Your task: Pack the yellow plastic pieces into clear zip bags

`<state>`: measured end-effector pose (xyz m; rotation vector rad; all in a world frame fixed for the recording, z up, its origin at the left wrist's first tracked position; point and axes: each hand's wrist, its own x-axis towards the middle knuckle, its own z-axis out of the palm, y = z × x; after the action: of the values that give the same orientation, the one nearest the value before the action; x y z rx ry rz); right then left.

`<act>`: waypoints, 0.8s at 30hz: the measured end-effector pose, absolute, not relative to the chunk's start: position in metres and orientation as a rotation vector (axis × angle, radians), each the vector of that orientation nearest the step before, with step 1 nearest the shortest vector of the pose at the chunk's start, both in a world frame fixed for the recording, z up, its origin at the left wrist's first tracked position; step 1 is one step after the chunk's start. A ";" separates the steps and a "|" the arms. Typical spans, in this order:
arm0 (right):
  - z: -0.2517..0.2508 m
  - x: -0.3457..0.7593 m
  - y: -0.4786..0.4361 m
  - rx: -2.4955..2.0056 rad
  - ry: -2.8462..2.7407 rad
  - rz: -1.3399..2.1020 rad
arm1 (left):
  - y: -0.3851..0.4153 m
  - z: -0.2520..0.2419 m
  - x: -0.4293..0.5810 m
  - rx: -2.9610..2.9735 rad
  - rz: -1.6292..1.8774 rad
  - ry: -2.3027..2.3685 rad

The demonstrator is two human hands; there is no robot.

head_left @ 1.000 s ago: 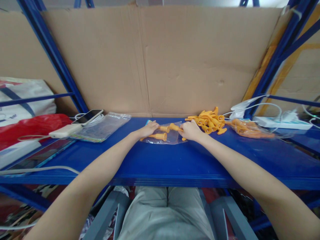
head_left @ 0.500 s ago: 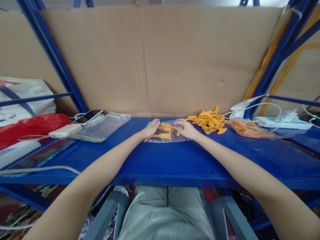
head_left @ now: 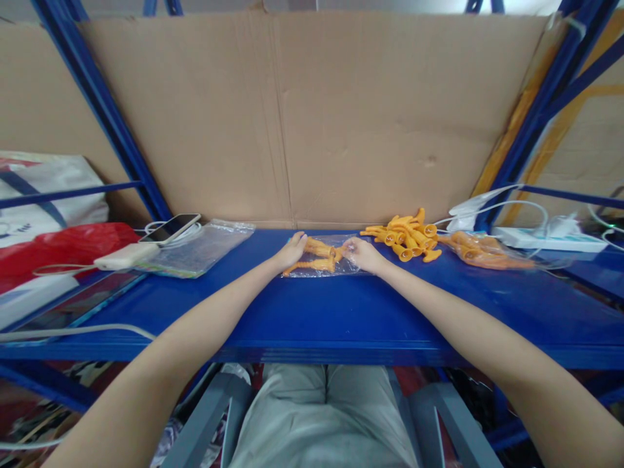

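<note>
A clear plastic bag (head_left: 319,274) lies flat on the blue shelf, holding a few orange horn-shaped plastic pieces (head_left: 322,264) with hollow flared ends. At the bag's left end is my left hand (head_left: 292,250), its fingers closed together over the film beside the pieces. From the right, my right hand (head_left: 363,253) pinches the bag near its right end, close to the tip of one orange piece. The fingertips partly hide what lies under them. Just beyond my right hand sits a loose pile of similar orange pieces (head_left: 407,235).
Another clear bag of orange pieces (head_left: 487,252) lies at right, near a white power strip (head_left: 550,239). At left are flat clear bags (head_left: 199,250), a phone (head_left: 170,227), a white power bank (head_left: 127,255) and a red bag (head_left: 92,244). Cardboard (head_left: 370,123) stands behind the blue shelf (head_left: 341,318).
My right hand's fingers have drawn together into a pinch at the bag's right end. My left hand has shifted slightly left, and the orange pieces inside have moved a little.
</note>
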<state>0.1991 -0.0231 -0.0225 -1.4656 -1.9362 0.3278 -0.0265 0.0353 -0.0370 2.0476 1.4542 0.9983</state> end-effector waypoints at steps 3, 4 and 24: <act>-0.030 0.201 -0.014 -1.340 -1.858 0.484 | 0.034 -0.035 -0.027 2.147 0.964 1.474; -0.032 0.201 -0.011 -1.296 -1.837 0.532 | 0.033 -0.033 -0.027 2.201 0.947 1.486; -0.029 0.195 -0.017 -1.205 -2.076 0.254 | 0.008 -0.021 -0.019 2.683 0.580 1.323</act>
<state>0.1953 -0.0170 -0.0291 -1.2046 -2.0758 0.2535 -0.0189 0.0084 -0.0209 2.6834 1.3225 0.5802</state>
